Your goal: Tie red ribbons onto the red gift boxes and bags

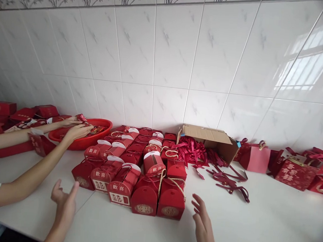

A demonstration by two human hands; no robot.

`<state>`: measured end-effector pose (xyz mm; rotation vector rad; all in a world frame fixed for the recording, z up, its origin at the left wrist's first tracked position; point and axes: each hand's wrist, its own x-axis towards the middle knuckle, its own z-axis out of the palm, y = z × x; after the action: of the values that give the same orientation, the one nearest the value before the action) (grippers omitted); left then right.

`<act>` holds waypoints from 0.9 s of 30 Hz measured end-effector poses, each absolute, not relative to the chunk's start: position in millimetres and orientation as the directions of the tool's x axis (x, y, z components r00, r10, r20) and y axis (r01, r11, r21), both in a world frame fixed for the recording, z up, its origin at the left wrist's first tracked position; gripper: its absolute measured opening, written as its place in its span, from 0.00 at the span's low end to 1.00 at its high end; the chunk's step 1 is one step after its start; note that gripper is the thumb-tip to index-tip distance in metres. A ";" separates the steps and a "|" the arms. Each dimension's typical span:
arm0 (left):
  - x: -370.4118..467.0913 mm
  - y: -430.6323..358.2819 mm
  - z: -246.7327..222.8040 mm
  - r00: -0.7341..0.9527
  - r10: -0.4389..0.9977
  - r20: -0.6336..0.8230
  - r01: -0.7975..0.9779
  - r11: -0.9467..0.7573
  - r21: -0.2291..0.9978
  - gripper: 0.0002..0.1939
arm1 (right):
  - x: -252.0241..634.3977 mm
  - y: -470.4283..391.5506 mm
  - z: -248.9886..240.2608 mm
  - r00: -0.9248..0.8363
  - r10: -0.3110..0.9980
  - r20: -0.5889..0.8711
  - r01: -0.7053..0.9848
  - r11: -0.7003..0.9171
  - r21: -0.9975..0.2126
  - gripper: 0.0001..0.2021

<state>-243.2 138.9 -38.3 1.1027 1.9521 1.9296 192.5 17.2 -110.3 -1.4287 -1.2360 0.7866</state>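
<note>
My left hand [64, 202] is held over the white table, fingers apart and holding nothing, just left of a block of red gift boxes [146, 196]. On the other side, my right hand [202, 220] is likewise open and bare, a little right of the nearest box. The boxes stand upright in close rows. Some have white-edged tops and pale label panels [120, 198]; others have round gold emblems and cord handles [162, 179]. Neither hand touches a box.
A co-worker's hands [80, 130] hold a small red packet over a red basin [106, 126] at left. An open cardboard box [207, 133] spills dark red ribbons [191, 150], with loose straps [229, 181] in front. More red gift bags [296, 175] stand at right.
</note>
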 end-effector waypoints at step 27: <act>-107.3 90.5 -76.6 0.043 0.662 0.748 0.926 -0.308 0.219 0.51 | 140.3 90.4 -70.5 0.320 0.938 0.134 -0.059 0.161 -0.985 0.29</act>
<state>-107.3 90.5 -76.6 2.4760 1.9876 1.4075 140.3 90.4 -70.5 -1.1742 -0.9809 0.9063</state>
